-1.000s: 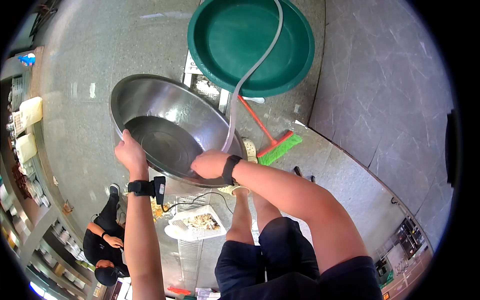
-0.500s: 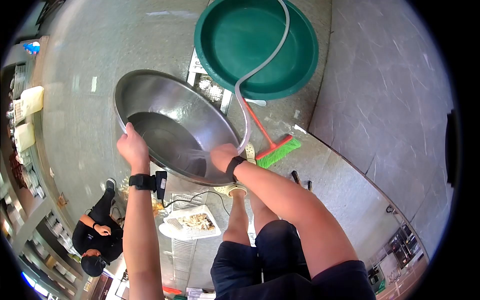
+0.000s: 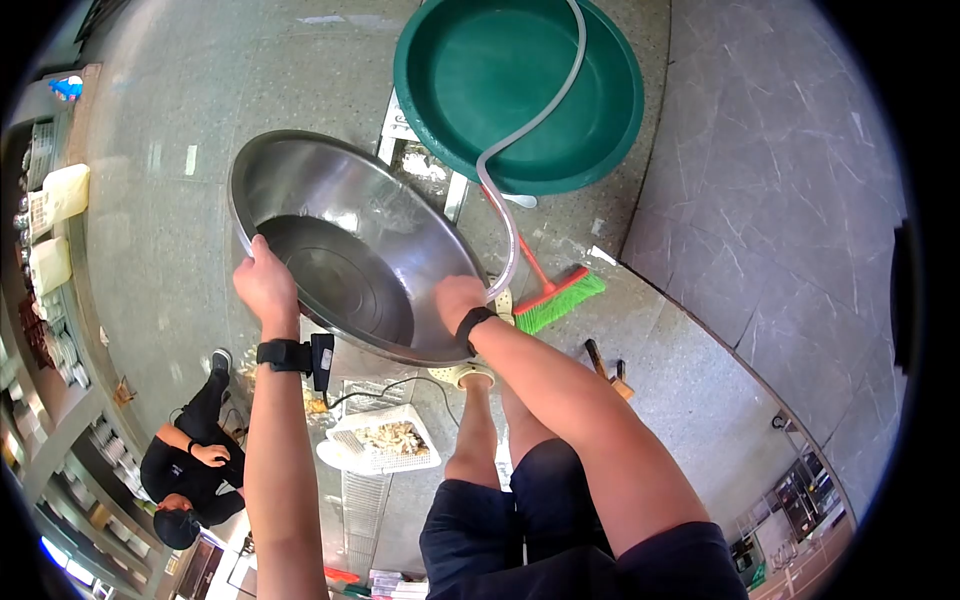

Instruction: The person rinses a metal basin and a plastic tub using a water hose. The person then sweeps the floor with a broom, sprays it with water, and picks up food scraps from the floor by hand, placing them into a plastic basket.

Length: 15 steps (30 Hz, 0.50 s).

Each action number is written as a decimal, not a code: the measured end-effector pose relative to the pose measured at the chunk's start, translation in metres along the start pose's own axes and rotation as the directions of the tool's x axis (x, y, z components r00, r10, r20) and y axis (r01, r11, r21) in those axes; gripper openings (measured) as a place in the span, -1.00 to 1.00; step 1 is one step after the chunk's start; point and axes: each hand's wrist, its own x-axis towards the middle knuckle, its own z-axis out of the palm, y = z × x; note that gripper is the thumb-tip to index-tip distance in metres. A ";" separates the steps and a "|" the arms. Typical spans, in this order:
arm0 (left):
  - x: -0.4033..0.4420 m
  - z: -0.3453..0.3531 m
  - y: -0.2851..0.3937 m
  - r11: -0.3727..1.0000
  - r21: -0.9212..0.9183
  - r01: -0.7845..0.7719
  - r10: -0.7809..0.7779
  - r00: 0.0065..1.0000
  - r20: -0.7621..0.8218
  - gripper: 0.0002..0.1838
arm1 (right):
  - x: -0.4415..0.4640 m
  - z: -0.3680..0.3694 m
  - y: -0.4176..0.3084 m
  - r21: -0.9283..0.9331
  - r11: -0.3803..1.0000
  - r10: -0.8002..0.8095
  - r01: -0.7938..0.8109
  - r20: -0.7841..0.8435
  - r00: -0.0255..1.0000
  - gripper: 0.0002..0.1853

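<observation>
A large stainless steel basin (image 3: 330,170) is tilted in front of me. My left hand (image 3: 266,285) is closed over its left rim, thumb on top. At the right rim, my right hand (image 3: 460,303) is closed round the end of a pale grey hose (image 3: 515,245), just inside the basin. The hose mouth is hidden by my fingers. A dark patch with faint rings marks the basin's bottom. Beyond it, a big green tub (image 3: 520,100) stands on the floor, and the hose runs across it.
A red broom with green bristles (image 3: 560,302) lies right of the basin. A white basket (image 3: 390,440) with pale pieces stands near my feet. Another person (image 3: 195,460) in black is at lower left. Shelves with dishes (image 3: 60,340) line the left; a grey tiled surface (image 3: 770,180) fills the right.
The basin's far rim has shifted slightly up in view. A water stream showed at my right hand earlier; now I cannot make it out. Both hands keep their grips.
</observation>
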 end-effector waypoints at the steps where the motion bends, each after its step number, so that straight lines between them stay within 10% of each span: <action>1: 0.000 0.000 -0.001 1.000 0.002 -0.005 0.005 1.000 0.002 -0.42 | 0.003 0.000 0.004 0.000 1.000 0.023 -0.023 0.003 1.000 -0.78; 15: 0.001 0.001 0.001 0.996 0.090 -0.011 0.013 1.000 -0.023 -0.40 | 0.022 0.025 0.031 -0.107 0.993 0.041 -0.041 0.006 0.999 -0.78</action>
